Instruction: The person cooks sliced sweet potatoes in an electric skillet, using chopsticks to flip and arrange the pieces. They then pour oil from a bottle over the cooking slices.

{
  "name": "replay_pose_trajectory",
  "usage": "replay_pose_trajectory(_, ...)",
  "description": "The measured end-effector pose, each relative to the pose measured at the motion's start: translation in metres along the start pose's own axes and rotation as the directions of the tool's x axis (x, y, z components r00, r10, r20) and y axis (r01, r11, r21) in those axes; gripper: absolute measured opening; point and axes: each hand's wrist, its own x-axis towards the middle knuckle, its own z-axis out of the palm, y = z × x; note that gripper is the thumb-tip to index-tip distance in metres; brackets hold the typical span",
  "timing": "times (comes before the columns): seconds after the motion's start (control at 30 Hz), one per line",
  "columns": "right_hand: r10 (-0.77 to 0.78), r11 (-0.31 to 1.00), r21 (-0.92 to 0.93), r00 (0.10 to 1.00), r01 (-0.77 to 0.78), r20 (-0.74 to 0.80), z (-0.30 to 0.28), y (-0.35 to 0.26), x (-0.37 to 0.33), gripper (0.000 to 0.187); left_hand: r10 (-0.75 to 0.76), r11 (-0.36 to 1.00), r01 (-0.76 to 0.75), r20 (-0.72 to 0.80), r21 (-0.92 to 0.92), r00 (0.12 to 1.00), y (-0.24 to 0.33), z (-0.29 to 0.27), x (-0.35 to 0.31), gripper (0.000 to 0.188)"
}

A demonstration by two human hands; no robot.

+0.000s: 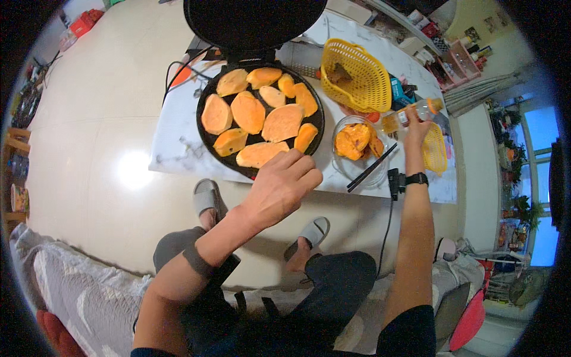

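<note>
Several orange slices, which look like sweet potato, lie spread in the round black electric griddle, whose lid stands raised behind. My left hand is over the griddle's front rim, beside the nearest slice; its fingers are curled and the fingertips are hidden. On the right, my right hand is wrapped round a clear bottle of yellowish liquid, tilted on its side with its yellow cap to the right. Close to that hand, a glass bowl holds browned orange slices, with black chopsticks across its edge.
A yellow perforated basket stands at the back of the marbled table; another yellow basket is at the right edge. A blue package lies behind the bottle. Black cables run left of the griddle. A quilted sofa is in front.
</note>
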Motion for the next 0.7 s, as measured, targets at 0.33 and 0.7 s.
replay_pose_trajectory(0.33,-0.223,0.919,-0.131,0.764,0.371,0.606,-0.102,-0.22,-0.185,0.067,-0.186,0.925,0.126,-0.136,-0.358,0.973,0.061,-0.02,0.02,0.044)
replay_pose_trajectory(0.7,-0.087,0.958,-0.104,0.615,0.268,0.783,-0.164,-0.321,-0.334,0.056,0.088,0.983,-0.115,-0.183,-0.143,0.979,0.183,-0.131,0.011,0.047)
